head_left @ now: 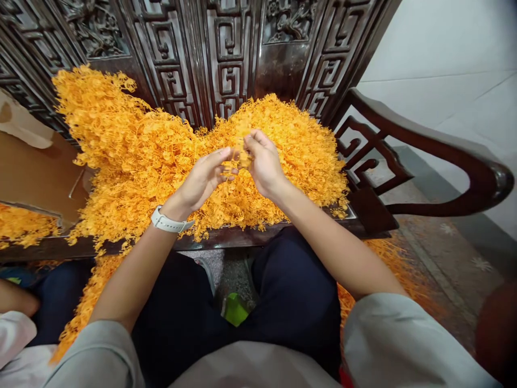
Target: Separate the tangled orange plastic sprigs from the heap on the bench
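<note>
Above a big heap of orange curly plastic sprigs (137, 156), both my hands meet around one small orange sprig (244, 158), slightly blurred. My right hand (265, 164) pinches it between thumb and fingers. My left hand (204, 180), with a pale watch strap (172, 223) on the wrist, closes loosely about the sprig's left side, thumb above and fingertips below. Some of its fingers are smeared by motion. The heap lies on the seat of a dark carved wooden bench (226, 237), directly beneath both hands.
A curved wooden armrest (444, 145) bounds the bench at right. At left stands a cardboard box (36, 167), with more orange sprigs beside it. Another person's arm (16, 299) shows at lower left. Something bright green (235, 310) lies between my legs. Orange strands (399, 269) hang at right.
</note>
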Tool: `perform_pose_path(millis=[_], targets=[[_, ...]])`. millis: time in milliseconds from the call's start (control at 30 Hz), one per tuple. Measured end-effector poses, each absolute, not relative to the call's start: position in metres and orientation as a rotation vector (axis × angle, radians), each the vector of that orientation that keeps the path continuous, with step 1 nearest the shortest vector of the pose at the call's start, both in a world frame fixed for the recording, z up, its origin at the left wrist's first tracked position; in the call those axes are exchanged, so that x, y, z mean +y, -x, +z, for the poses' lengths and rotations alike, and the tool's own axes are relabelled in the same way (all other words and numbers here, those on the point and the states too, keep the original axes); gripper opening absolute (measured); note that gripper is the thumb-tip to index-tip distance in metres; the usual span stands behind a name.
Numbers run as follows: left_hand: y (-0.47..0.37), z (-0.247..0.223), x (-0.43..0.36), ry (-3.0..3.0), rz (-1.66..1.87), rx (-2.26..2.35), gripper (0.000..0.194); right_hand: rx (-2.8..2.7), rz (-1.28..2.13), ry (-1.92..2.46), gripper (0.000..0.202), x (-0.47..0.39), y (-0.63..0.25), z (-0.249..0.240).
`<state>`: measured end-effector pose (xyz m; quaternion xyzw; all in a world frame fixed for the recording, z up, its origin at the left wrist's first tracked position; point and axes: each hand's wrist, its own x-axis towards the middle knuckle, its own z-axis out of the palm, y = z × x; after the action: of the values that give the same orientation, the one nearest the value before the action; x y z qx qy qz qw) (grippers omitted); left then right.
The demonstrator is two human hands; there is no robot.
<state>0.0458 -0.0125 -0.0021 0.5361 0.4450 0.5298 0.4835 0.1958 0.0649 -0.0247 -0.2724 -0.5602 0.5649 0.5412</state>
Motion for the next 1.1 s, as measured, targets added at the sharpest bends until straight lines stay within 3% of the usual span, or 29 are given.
perform_pose_path(millis=[133,500,700,867,1100], targets=[[-0.051,-0.007,-0.009,-1.299,1.274,1.118,0.025,-1.435,1.190,0.659,0.042,0.063,-0.189,-0.026],[-0.063,-0.014,-0.010,-1.296,1.502,1.187,0.056,-1.444,1.156,0.709,0.053,0.038,-0.193,-0.015],[-0.065,-0.016,-0.011,-1.345,1.464,1.282,0.051,-1.531,1.078,0.735,0.056,0.050,-0.203,-0.013],[-0.070,-0.023,-0.007,-1.491,1.676,1.329,0.048,-1.554,1.182,0.648,0.066,0.045,-0.195,-0.016],[-0.069,-0.033,0.004,-1.297,1.913,1.157,0.050,-1.578,1.025,0.632,0.069,0.055,-0.189,-0.020]])
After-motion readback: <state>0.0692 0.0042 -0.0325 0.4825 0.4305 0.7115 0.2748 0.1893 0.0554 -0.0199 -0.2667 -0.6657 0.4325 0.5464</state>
